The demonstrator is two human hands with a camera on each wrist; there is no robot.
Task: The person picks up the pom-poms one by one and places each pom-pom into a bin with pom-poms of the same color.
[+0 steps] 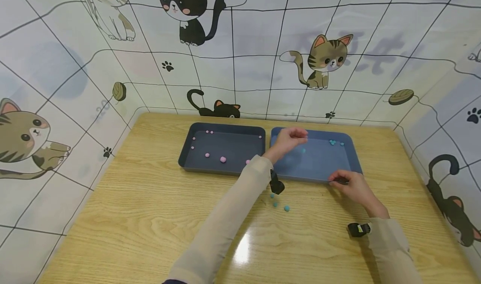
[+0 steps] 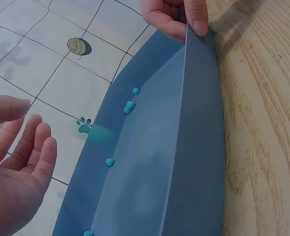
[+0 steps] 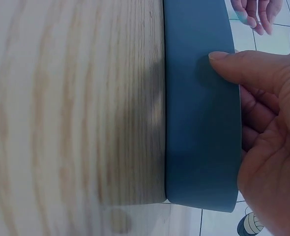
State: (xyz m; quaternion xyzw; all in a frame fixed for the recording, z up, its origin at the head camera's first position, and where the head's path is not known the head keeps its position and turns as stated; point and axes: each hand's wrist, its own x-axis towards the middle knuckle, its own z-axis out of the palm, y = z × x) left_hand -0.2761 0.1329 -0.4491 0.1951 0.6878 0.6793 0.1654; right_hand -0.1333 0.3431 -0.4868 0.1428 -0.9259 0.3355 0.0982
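My left hand (image 1: 288, 142) is above the left part of the blue tray (image 1: 319, 178), fingers loosely bent with nothing between them. Below its fingertips is a small teal ball (image 1: 303, 150), blurred in the left wrist view, where the left hand (image 2: 17, 172) shows thumb and fingers apart. With thumb outside and fingers inside, my right hand (image 1: 353, 187) pinches the tray's near rim by its right corner; the right wrist view shows this thumb (image 3: 226, 64) on the tray wall (image 3: 199, 132). Several teal balls (image 1: 332, 142) lie along the tray's far side.
Left of the blue tray stands a dark grey tray (image 1: 203, 169) with several pink balls (image 1: 223, 160) of different sizes. Three teal balls (image 1: 287, 208) lie on the wooden table (image 1: 143, 217) in front of the trays. A cat-patterned cloth (image 1: 255, 75) rises behind the table.
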